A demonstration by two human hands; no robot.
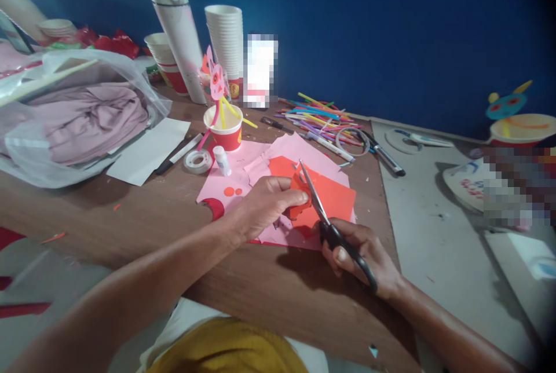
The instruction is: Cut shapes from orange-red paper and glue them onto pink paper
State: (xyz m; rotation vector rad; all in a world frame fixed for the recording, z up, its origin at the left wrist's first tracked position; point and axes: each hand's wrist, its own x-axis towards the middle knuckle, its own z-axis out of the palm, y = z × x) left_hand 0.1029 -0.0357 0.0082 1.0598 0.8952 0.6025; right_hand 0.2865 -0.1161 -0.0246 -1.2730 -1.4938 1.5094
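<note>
Paper piece (299, 209), orange, is pinched in the left hand (264, 200) above pink sheets (289, 147); the right hand (369, 252) is wrapped round black-handled scissors (336, 238). I judge the piece light, flexible and easily creased, best held by an edge clear of the blades (313, 190). The left hand hides much of its outline; I can't tell whether the blades touch it.

Bare hands (263, 205), bare forearms (174, 271), mustard-yellow garment (226, 350)
</note>
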